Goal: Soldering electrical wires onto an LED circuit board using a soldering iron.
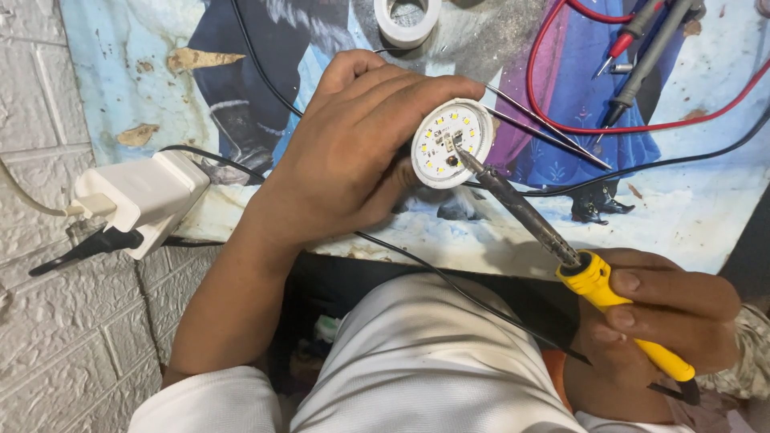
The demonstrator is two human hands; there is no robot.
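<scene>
- The left hand (353,152) grips a round white LED board (452,143), fingers curled over its upper rim and the thumb under its lower left edge; the disc faces up toward the camera, its small yellow chips showing.
- The board is held just above the bench (706,216), over the middle of its near edge, and peeks out past the fingertips on the hand's right side.
- The right hand (658,321) is clenched round the yellow handle of a soldering iron (561,248), thumb on top, fingers wrapped beneath; this hand sits off the bench, below its near right corner.
- The iron's dark shaft slants up and left from the handle, and its tip touches the board close to the centre, by a small dark part there.
- A pair of thin tweezers (553,128) lies on the bench just right of the board, points toward it.
- Red and black probes (642,40) with their red lead rest near the far right corner.
- A tape roll (407,20) lies at the far edge, above the left hand.
- A white plug adapter (140,196) hangs off the bench's left edge against the brick wall (48,337).
- A black wire (473,298) runs from under the left hand across the person's white-clad lap toward the right hand.
</scene>
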